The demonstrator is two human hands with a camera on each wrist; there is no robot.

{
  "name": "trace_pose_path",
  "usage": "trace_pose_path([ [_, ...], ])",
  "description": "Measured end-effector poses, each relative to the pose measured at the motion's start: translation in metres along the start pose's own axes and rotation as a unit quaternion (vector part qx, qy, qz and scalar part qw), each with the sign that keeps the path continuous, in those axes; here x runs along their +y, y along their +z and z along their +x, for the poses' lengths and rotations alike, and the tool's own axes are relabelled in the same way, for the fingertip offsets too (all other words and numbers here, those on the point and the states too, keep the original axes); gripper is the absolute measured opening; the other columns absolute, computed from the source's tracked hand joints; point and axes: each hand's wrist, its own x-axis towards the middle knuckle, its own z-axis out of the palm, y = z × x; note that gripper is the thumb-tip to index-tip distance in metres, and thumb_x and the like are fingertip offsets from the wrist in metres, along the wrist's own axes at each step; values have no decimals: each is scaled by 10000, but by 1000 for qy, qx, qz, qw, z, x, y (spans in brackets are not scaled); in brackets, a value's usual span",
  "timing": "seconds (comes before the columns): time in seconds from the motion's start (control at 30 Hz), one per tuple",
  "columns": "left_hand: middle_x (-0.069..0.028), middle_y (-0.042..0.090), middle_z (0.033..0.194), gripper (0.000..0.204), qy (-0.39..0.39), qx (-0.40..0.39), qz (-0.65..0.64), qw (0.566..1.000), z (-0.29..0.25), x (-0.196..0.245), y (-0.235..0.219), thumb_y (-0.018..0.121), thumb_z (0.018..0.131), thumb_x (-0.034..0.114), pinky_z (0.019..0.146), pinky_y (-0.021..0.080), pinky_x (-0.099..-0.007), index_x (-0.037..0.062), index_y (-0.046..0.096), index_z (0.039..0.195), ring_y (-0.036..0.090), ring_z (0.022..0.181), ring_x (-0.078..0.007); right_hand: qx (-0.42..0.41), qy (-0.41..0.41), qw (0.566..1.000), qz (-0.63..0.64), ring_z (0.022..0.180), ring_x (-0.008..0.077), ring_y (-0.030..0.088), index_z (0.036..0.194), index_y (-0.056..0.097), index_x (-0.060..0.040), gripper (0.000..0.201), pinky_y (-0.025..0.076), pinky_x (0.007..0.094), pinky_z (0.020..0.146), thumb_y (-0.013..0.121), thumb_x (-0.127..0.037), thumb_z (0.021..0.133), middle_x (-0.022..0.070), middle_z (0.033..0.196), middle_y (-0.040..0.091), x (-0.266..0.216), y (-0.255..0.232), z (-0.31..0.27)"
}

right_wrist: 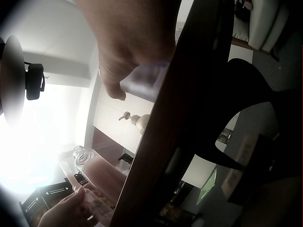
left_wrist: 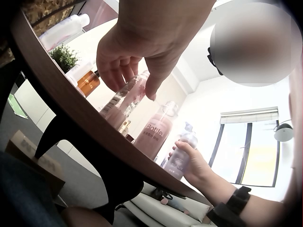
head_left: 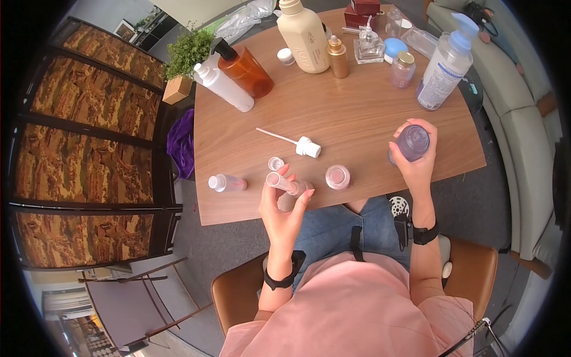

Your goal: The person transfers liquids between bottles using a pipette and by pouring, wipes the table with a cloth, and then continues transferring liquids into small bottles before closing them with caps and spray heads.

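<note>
My left hand (head_left: pixel 281 217) holds a small clear bottle (left_wrist: pixel 124 101) with pink liquid near the table's front edge. A clear tube (head_left: pixel 278 181) with a wide open end sticks out at the bottle's top. My right hand (head_left: pixel 416 163) grips an uncapped, purple-tinted bottle (head_left: pixel 413 143), its round mouth facing up. Between the hands stands an open pink bottle (head_left: pixel 338 177), printed "Bottle" (left_wrist: pixel 156 130) on its side. A white pump head (head_left: pixel 308 147) with its long straw lies behind. Near my left fingers is a small clear cap (head_left: pixel 276 163); further left lies a small capped bottle (head_left: pixel 227 182).
Along the back of the wooden table (head_left: pixel 363 128) stand a white spray bottle (head_left: pixel 223 88), an amber pump bottle (head_left: pixel 247 71), a large cream bottle (head_left: pixel 304 41), a gold bottle (head_left: pixel 337 59), and a blue-topped pump bottle (head_left: pixel 443 71). A plant (head_left: pixel 189 53) is at the left.
</note>
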Motion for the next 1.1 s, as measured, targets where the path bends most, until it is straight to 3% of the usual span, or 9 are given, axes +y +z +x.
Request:
trace_pose_path([
  [0.17,-110,633,1200,543,-4,-1,0,1000,0,-1,0,816,733,79,864,525,-361,12,576,1216,662,1021,-223,-1,-2,1000,-3,876,101,563,1214,455,-45,563,462,243,804,737,66,739,58,999,569,0,0,0],
  [0.23,-90,630,1121,573,1,-11,6,1000,0,-4,-1,805,758,98,876,515,-326,12,542,1260,626,1034,-178,-1,-6,1000,-5,875,102,564,1213,454,-43,563,463,243,802,736,68,738,58,999,569,1,0,0],
  [0.47,-91,630,1122,565,2,-8,5,1000,0,-3,0,805,759,99,885,512,-323,7,546,1252,626,1035,-178,0,1,1000,3,881,102,566,1215,454,-40,565,465,244,801,735,71,738,58,999,570,0,0,0],
  [0.53,-101,639,1182,536,2,3,-1,1000,0,-3,0,825,724,96,856,519,-364,28,592,1202,665,1011,-222,0,0,1000,4,884,103,567,1215,455,-40,563,465,245,805,735,69,739,60,1003,569,1,0,-1],
  [1.1,-91,647,1103,523,2,-1,7,1000,0,-1,0,818,736,102,868,514,-343,16,591,1198,647,1010,-200,-1,-9,1000,-8,886,105,568,1212,459,-44,562,466,244,801,738,68,738,61,996,571,0,0,0],
])
